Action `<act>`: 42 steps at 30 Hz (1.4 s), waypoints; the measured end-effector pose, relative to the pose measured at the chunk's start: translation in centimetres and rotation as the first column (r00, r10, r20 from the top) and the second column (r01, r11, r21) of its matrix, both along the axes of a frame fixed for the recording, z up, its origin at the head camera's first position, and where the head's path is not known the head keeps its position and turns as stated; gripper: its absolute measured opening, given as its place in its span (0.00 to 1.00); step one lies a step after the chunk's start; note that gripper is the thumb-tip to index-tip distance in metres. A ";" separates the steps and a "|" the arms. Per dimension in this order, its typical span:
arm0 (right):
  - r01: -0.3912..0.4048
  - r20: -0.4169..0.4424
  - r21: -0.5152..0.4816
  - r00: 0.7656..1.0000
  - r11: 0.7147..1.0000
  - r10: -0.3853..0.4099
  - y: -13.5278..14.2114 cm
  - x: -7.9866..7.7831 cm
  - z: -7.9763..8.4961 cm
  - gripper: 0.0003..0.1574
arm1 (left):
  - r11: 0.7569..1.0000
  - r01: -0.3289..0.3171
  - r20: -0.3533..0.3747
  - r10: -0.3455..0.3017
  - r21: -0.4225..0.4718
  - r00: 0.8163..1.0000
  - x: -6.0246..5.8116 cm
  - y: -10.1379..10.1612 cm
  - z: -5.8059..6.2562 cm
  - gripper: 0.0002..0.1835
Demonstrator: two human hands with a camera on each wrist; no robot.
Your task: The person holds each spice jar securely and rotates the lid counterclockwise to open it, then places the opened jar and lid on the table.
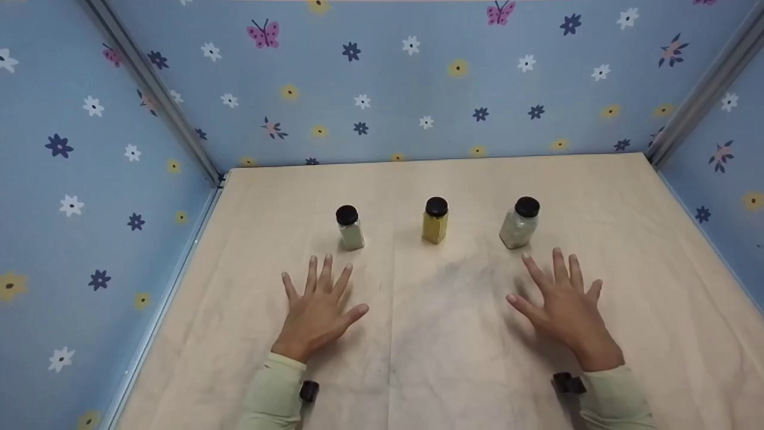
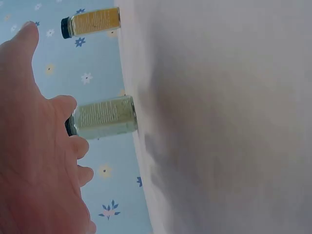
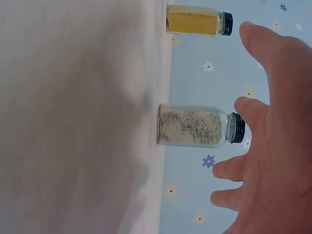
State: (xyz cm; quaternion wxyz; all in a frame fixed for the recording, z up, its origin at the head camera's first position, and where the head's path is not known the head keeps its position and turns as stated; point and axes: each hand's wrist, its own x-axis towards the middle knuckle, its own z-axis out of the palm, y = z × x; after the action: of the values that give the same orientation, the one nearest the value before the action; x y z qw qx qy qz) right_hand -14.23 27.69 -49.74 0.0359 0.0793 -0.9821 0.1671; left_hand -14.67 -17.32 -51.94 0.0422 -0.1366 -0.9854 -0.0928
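Note:
Three small glass spice jars with black lids stand upright in a row on the cloth-covered table. The left jar [image 1: 351, 234] holds a pale green powder, the middle jar [image 1: 435, 227] a yellow one, and the right jar [image 1: 518, 229] a whitish filling with dark flecks, clearest in the right wrist view [image 3: 192, 127]. My left hand [image 1: 316, 313] is spread, palm down, just in front of the left jar, holding nothing. Likewise spread and holding nothing, my right hand [image 1: 564, 310] has its fingertips close in front of the right jar.
A pale beige cloth [image 1: 441, 346] with a crease down its middle covers the table. Blue panels [image 1: 394, 77] printed with flowers and butterflies enclose the back and both sides, with grey metal posts [image 1: 158, 95] at the corners. A small black device [image 1: 309, 391] sits at each wrist.

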 end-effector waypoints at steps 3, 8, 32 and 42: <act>-0.017 -0.006 0.005 1.000 1.000 0.017 -0.5 -0.2 -0.2 0.54 | 1.000 0.001 -0.011 -0.002 -0.006 1.000 0.1 0.3 -0.1 0.48; -0.043 -0.024 0.006 0.999 0.999 0.043 -1.6 -0.5 -0.5 0.53 | 1.000 0.023 -0.037 -0.023 -0.001 0.999 0.1 1.0 0.0 0.48; -0.161 -0.088 0.028 0.983 0.987 0.163 -6.9 -2.5 0.6 0.46 | 1.000 0.013 -0.040 -0.013 -0.001 0.999 -1.3 2.4 0.6 0.48; -0.207 -0.117 0.055 0.970 0.977 0.213 -9.0 -3.6 1.3 0.44 | 0.991 -0.022 -0.088 0.033 0.129 0.996 -2.1 3.1 0.7 0.46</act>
State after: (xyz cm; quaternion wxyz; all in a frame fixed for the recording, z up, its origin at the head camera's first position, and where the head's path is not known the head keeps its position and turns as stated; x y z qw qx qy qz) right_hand -17.84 18.69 -48.45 0.0763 0.1937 -0.9674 0.1440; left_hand -16.74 -14.20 -51.21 0.0965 -0.1241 -0.9762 -0.1491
